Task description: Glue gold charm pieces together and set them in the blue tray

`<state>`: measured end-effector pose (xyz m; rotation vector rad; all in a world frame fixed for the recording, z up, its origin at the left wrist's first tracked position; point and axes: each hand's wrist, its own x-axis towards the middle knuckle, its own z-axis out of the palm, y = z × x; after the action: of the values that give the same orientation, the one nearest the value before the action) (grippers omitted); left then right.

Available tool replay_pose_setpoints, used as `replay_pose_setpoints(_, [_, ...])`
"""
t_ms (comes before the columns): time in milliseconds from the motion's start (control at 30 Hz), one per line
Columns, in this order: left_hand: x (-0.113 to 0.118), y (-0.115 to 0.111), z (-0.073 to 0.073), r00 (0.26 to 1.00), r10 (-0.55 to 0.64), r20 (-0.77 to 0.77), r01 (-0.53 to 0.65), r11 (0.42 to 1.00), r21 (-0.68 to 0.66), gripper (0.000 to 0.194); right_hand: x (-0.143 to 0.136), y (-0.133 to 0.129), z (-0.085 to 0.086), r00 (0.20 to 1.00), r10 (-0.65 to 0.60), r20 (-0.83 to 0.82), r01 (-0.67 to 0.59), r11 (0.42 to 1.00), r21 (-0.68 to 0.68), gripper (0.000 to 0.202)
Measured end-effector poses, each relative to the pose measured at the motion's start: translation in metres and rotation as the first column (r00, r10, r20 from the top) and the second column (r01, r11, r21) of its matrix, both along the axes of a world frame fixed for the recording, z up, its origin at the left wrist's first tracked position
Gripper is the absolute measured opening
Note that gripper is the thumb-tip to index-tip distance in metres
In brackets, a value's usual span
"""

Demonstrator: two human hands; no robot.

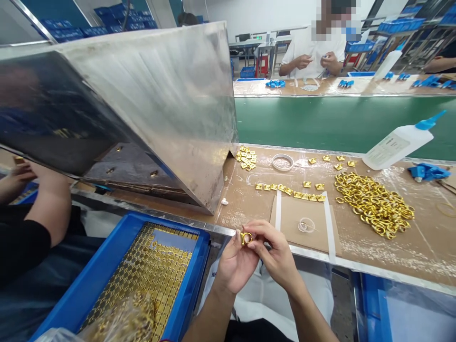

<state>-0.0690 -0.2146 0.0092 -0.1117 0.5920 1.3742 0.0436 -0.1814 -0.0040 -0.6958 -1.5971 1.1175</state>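
Observation:
A gold ring (pixel 246 238) with a flat square top is held between both hands in front of the table edge. My left hand (pixel 233 266) pinches it from the left, thumb and fingers closed on it. From the right, my right hand (pixel 274 251) grips the same ring with its thumb and fingertips. Beyond the hands, a cardboard sheet (pixel 294 223) with white tape strips carries a small clear ring-shaped piece (pixel 306 225). A row of small gold square pieces (pixel 285 190) runs along its far edge. To its right lies a heap of gold rings (pixel 374 204).
A large metal hood (pixel 178 95) stands at the left. A blue crate (pixel 124 223) of gold parts sits lower left. A white bottle (pixel 399 145), blue clips (pixel 427 172) and a tape roll (pixel 282 162) are on the table. One person sits across, another at the left.

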Motion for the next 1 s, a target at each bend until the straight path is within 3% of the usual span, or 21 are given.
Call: replay_pose_setpoints(1000, [-0.0014, -0.0041, -0.0008, 1.0, -0.002, 0.028, 0.002, 0.999, 0.034, 0.02, -0.0012, -0.0052, -0.002, 1.0, 0.0, -0.021, 0.0, 1.0, -0.006, 0.011])
